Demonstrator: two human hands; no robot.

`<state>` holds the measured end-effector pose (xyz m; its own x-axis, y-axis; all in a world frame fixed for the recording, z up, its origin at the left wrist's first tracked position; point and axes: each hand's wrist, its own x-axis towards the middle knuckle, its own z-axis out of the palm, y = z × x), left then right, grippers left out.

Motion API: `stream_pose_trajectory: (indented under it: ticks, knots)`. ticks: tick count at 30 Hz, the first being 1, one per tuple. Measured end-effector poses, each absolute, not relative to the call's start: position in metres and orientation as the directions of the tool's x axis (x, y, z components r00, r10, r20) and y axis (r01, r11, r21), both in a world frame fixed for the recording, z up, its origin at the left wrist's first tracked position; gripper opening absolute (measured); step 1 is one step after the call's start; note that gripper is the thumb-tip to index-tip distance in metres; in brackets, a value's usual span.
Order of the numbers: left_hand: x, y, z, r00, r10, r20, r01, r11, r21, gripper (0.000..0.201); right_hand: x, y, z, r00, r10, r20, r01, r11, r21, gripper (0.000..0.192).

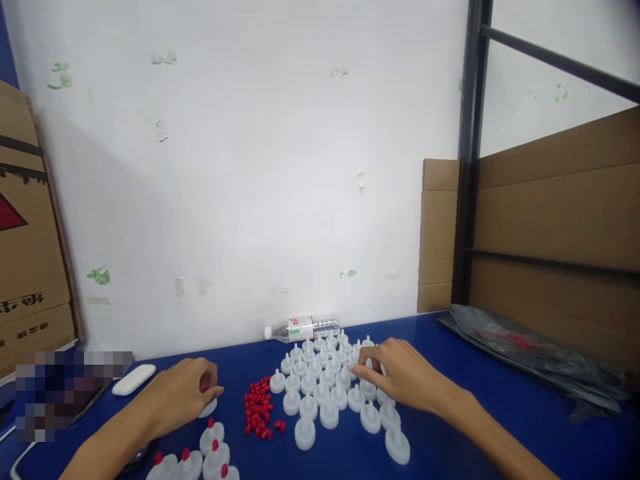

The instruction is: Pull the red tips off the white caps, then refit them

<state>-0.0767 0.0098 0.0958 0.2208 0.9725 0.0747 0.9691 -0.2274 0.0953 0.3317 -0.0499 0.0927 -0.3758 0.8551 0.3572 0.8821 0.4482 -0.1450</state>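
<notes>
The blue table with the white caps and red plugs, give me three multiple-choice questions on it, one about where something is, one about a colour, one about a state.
1. Where does the pile of small plugs lie?
A. Between the two hands
B. On the grey plastic bag
C. On top of the cardboard box

2. What colour are those plugs?
A. Green
B. Red
C. Yellow

3. How does the water bottle rest?
A. Upright in the middle of the table
B. Held in the right hand
C. On its side by the wall

Answers:
1 A: the pile sits on the blue table between the left hand and the right hand.
2 B: they are bright red, like the tips on the finished caps near the left hand.
3 C: it lies flat along the white wall behind the bare white caps.
</notes>
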Motion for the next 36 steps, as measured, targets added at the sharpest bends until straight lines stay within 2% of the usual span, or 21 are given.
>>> stream_pose_trajectory:
  ticks: [3, 6, 14, 17, 20, 24, 28, 32, 36]
  knots:
    - [-0.066, 0.002, 0.1, 0.224, 0.966, 0.129, 0.965, -0.238, 0.107, 0.035, 0.326, -0.054, 0.091, -0.437, 0.837, 0.33, 0.847, 0.506, -0.161, 0.04]
    - [-0.049, -0.01, 0.103, 0.288, 0.934, 0.209, 0.933, -0.323, 0.158, 0.033, 0.32, -0.056, 0.085, -0.483, 0.821, 0.305, 0.833, 0.538, -0.131, 0.039]
    - [-0.01, -0.037, 0.095, 0.478, 0.865, 0.152, 0.824, -0.502, 0.263, 0.021, 0.304, -0.07, 0.085, -0.553, 0.805, 0.214, 0.779, 0.591, -0.211, 0.034]
    - [-0.003, -0.042, 0.088, 0.543, 0.824, 0.161, 0.786, -0.566, 0.248, 0.015, 0.301, -0.074, 0.085, -0.566, 0.795, 0.218, 0.759, 0.606, -0.238, 0.04]
    - [0.001, -0.044, 0.079, 0.577, 0.796, 0.186, 0.761, -0.606, 0.233, 0.005, 0.301, -0.073, 0.081, -0.579, 0.783, 0.226, 0.761, 0.619, -0.196, 0.048]
    - [0.001, -0.043, 0.069, 0.59, 0.782, 0.201, 0.75, -0.623, 0.224, 0.01, 0.301, -0.069, 0.075, -0.591, 0.778, 0.213, 0.776, 0.621, -0.116, 0.049]
    - [0.004, -0.042, 0.065, 0.601, 0.775, 0.195, 0.745, -0.632, 0.213, 0.016, 0.3, -0.067, 0.073, -0.586, 0.783, 0.211, 0.785, 0.613, -0.093, 0.048]
    - [0.006, -0.043, 0.066, 0.624, 0.758, 0.192, 0.736, -0.652, 0.181, 0.016, 0.303, -0.069, 0.074, -0.586, 0.784, 0.203, 0.782, 0.613, -0.109, 0.05]
    - [0.005, -0.04, 0.069, 0.606, 0.758, 0.241, 0.762, -0.641, 0.097, 0.018, 0.313, -0.071, 0.078, -0.586, 0.794, 0.163, 0.771, 0.608, -0.188, 0.045]
